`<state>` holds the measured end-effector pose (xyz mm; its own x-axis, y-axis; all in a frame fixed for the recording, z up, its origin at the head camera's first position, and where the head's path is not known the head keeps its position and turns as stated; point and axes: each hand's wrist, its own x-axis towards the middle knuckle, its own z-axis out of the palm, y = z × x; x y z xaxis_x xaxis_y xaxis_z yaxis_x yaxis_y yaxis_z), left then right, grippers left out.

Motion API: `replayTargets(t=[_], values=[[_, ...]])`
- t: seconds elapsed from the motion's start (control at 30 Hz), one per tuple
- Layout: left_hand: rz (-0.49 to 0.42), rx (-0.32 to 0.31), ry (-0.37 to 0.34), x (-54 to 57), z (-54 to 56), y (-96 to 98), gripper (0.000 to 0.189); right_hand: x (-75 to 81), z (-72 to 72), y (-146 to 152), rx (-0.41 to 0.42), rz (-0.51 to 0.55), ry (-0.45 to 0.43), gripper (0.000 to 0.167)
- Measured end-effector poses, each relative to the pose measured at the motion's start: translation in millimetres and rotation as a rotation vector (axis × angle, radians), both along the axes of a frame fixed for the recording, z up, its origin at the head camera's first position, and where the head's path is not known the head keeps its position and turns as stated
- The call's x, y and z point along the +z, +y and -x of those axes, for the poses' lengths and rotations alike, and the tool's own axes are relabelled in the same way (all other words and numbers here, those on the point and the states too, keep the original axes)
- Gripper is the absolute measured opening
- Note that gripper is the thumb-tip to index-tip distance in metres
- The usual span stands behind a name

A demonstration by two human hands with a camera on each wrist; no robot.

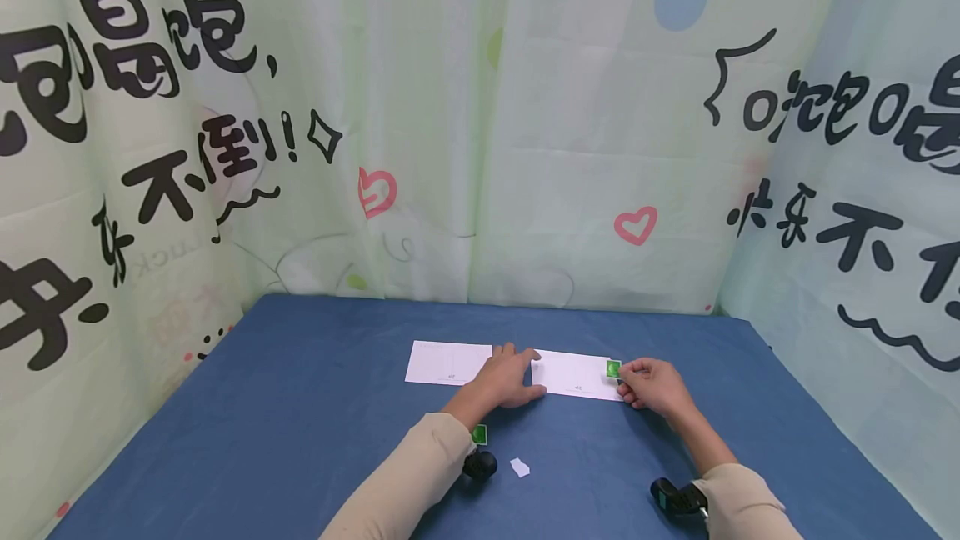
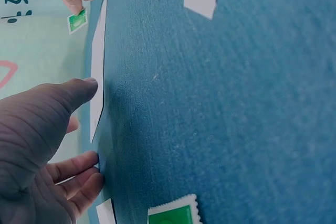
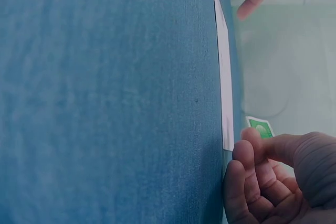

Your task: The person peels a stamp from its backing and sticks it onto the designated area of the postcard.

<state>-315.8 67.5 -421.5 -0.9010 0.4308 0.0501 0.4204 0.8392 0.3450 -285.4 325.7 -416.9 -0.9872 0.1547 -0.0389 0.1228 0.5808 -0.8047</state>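
Blue cloth [image 1: 315, 407] bears a white card [image 1: 573, 374] between the spread, empty left hand [image 1: 508, 377] and the right hand [image 1: 655, 386] pinching a postage stamp [image 1: 613, 368].

Blue table [image 1: 300, 415], two white cards [image 1: 447, 363] [image 1: 573, 374], green stamp [image 1: 481, 435], white scrap [image 1: 520, 467]

Green-and-white stamps [image 1: 613, 369], white cards [image 1: 572, 372], blue tablecloth [image 1: 300, 432]

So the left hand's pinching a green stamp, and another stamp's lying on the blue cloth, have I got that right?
Not quite: the head view shows the right hand pinching the green stamp; the left hand has its thumb and fingers spread. The other stamp does lie on the blue cloth.
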Motion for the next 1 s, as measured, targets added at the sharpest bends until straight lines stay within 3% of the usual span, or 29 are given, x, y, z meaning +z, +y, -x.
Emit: replayTargets(t=[0.4,1.0], values=[[0.019,-0.004,0.026,-6.4,1.6,0.4,0.054,-3.0,4.3,-2,0.007,-0.020,0.011,0.026],[0.035,0.020,0.023,-5.7,1.5,3.0,0.047,-4.6,16.4,-3,-0.011,-0.050,0.001,0.025]])
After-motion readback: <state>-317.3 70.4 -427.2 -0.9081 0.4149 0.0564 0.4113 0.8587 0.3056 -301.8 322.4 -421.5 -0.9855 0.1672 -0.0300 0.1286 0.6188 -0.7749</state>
